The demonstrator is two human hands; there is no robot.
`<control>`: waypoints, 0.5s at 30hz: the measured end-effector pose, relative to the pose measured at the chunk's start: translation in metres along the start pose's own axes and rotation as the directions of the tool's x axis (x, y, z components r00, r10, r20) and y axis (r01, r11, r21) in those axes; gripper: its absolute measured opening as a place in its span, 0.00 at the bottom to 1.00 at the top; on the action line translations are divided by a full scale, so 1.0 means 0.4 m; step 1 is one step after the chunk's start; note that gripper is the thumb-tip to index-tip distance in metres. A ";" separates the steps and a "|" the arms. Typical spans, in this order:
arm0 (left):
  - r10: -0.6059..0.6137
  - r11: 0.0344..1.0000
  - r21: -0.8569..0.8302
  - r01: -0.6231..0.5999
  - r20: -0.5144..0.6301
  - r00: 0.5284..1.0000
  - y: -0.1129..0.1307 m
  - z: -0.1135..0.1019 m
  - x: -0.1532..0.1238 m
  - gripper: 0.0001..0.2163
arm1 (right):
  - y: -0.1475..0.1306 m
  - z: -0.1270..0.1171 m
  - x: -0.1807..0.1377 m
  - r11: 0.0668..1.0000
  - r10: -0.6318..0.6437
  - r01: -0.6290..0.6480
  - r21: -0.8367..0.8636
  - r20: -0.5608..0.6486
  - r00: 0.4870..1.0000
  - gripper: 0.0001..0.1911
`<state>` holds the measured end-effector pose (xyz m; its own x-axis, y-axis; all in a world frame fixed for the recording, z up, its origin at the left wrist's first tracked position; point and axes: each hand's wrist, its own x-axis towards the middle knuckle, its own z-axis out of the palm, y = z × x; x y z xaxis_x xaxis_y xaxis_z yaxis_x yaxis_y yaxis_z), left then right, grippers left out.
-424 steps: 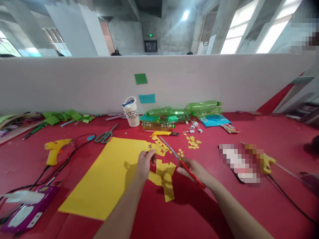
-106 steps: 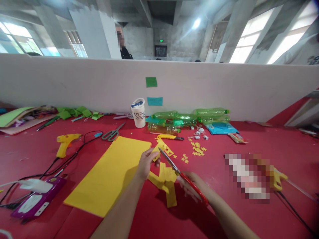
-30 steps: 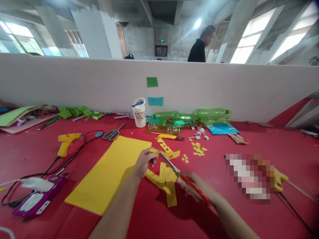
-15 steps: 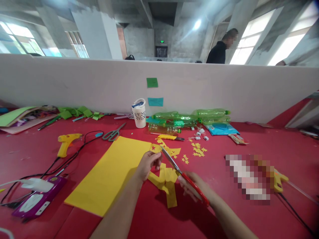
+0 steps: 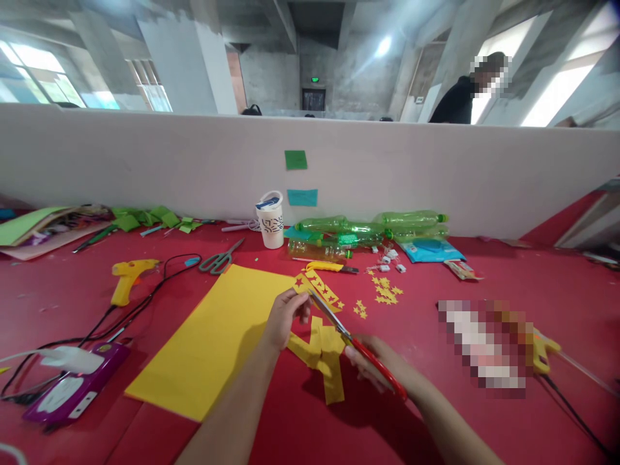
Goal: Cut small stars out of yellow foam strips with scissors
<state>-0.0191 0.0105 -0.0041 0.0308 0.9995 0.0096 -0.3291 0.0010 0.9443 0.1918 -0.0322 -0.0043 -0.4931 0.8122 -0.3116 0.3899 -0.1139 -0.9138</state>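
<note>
My left hand (image 5: 283, 316) pinches the near end of a yellow paper strip (image 5: 317, 285) with star-shaped holes cut through it. My right hand (image 5: 375, 361) grips red-handled scissors (image 5: 358, 349), and their blades point up-left and meet the strip just beside my left fingertips. Under both hands lie loose yellow offcut strips (image 5: 322, 355). A large yellow paper sheet (image 5: 213, 339) lies flat to the left. Small cut-out yellow stars (image 5: 382, 290) are scattered beyond the scissors.
A yellow glue gun (image 5: 126, 278) with a black cord, grey scissors (image 5: 220, 258), a white cup (image 5: 271, 223), green plastic bottles (image 5: 372, 229) and a purple device (image 5: 72, 391) lie on the red table. A white partition wall (image 5: 145, 161) backs it. A person walks behind.
The star-punched strip has turned in my left hand and now points up-right. The scissors stay at its edge. The person behind the partition has walked further right.
</note>
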 end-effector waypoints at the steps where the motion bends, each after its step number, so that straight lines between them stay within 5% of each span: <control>1: 0.004 1.000 0.015 -0.004 -0.004 1.000 -0.001 0.000 0.000 0.09 | -0.001 -0.001 -0.001 1.000 -0.007 0.007 0.001 0.003 1.000 0.19; 15: 0.019 0.996 0.083 -0.017 -0.022 1.000 -0.004 0.000 -0.002 0.10 | -0.001 -0.004 0.001 1.000 0.025 -0.025 0.019 0.013 1.000 0.19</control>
<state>-0.0185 0.0097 -0.0057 0.0036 0.9998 0.0198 -0.2498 -0.0183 0.9681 0.1928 -0.0310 -0.0038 -0.4935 0.8017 -0.3373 0.3875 -0.1446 -0.9105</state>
